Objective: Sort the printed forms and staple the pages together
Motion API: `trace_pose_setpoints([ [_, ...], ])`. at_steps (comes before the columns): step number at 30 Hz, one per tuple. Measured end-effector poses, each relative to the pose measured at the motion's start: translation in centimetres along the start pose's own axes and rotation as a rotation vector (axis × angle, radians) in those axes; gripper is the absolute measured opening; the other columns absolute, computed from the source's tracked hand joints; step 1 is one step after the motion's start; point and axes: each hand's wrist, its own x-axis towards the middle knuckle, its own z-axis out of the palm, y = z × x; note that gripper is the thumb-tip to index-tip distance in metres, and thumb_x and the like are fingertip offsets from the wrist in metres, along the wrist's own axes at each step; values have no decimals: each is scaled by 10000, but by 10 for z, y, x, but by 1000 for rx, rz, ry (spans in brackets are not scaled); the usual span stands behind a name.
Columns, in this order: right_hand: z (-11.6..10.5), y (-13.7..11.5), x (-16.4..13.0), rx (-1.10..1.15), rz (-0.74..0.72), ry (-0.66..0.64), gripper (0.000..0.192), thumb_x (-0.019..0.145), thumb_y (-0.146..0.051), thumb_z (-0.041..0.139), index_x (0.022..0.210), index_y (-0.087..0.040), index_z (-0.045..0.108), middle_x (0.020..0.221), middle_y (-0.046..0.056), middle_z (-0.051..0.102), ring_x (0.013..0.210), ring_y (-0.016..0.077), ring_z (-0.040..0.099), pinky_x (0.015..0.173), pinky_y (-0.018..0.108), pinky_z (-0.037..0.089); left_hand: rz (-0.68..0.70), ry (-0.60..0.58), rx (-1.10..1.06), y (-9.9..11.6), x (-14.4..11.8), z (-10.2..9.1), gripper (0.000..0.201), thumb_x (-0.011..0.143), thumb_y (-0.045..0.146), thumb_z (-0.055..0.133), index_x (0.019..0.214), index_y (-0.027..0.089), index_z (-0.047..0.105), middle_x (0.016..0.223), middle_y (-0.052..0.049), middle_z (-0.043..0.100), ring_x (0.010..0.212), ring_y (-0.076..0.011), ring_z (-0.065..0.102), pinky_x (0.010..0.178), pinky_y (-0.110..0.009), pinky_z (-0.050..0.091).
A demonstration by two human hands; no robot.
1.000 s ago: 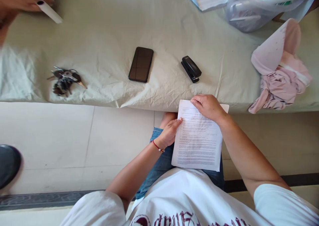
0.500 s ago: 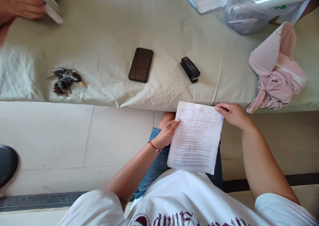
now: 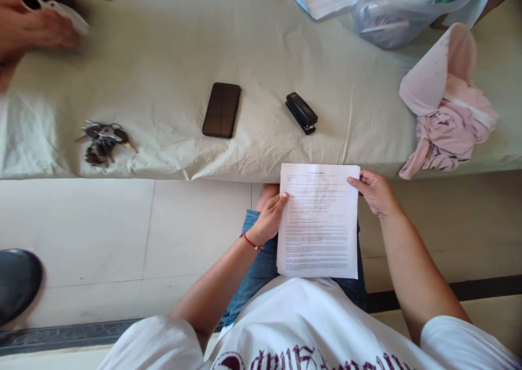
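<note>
White rectangular printed paper (image 3: 319, 230), probably light, limp and crease-prone, is spanning the denim-clad lap (image 3: 256, 267) at the near edge of the beige cloth-covered table (image 3: 163, 76), the left hand (image 3: 269, 218) pinching its left margin, the right hand (image 3: 376, 193) its upper right corner, both seemingly sound holds.

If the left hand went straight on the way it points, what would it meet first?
The left hand grips the printed paper, so that comes first. Beyond it, the line seems to reach the near edge of the pale cloth; depth is unclear.
</note>
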Motion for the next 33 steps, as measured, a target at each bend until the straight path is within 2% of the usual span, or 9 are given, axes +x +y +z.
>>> trace_pose_setpoints([
  [5,5,9,-6,53,11,82,706,501,-813,1044,770,-220,770,700,-12,725,640,128,587,647,287,489,20,22,8,1,-1,3,706,884,808,872,1128,147,846,1126,-152,894,1211,-374,835,1050,-490,670],
  [10,6,12,-10,69,23,89,699,501,-807,1041,786,-222,784,691,-11,704,644,142,591,648,302,510,35,12,63,5,-6,5,722,888,839,844,1110,152,845,1146,-153,889,1210,-373,827,985,-465,676],
  [16,9,18,-13,41,6,134,664,572,-807,1009,751,-224,744,673,-11,673,614,131,526,600,290,464,51,62,95,3,-6,6,737,887,849,832,1123,151,848,1180,-160,883,1172,-364,821,947,-452,656],
  [21,11,25,-13,14,-32,166,660,604,-818,984,803,-221,787,736,12,728,690,167,596,673,319,523,63,77,55,-2,-4,6,724,900,831,835,1144,150,852,1213,-168,877,1178,-367,817,1037,-497,643],
  [26,13,28,-13,-8,-73,173,639,648,-816,960,760,-220,757,726,3,714,678,157,585,686,317,507,59,96,59,-3,-6,5,733,883,835,849,1160,157,855,1194,-153,881,1153,-346,817,1019,-469,640],
  [33,16,28,-16,-23,-96,187,618,721,-817,912,843,-230,764,762,4,738,682,161,610,675,306,525,96,111,84,-5,-7,8,712,929,810,822,1215,159,858,1264,-160,871,1246,-361,792,1071,-464,622],
])
